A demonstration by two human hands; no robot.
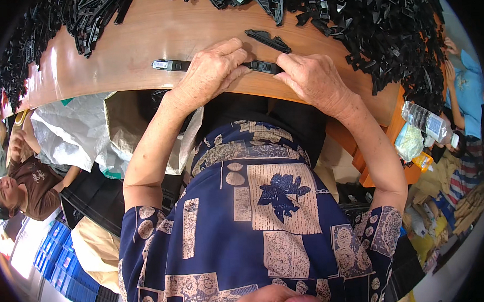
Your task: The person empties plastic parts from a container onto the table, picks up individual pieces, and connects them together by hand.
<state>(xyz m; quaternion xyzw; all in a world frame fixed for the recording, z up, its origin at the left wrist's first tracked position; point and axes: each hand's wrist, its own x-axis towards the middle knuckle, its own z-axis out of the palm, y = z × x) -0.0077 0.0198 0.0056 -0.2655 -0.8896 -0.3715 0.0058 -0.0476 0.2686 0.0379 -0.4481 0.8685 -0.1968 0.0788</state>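
Observation:
A long, narrow black plastic part (263, 67) with a small white label at its left end lies across the near edge of the wooden table. My left hand (213, 70) is closed over its middle, fingers curled and hiding that stretch. At its right end my right hand (315, 79) pinches it between thumb and forefinger. Just beyond, a second, shorter black plastic piece (269, 40) rests loose on the wooden tabletop (137, 36), touched by neither hand.
Heaps of black plastic parts (378, 40) cover the table's far side and both ends. A white plastic sack (71, 127) hangs below the left edge. A clear bottle (429, 122) is at the right. Other people sit left (36, 189) and right (468, 84). Blue crates (67, 269) stand lower left.

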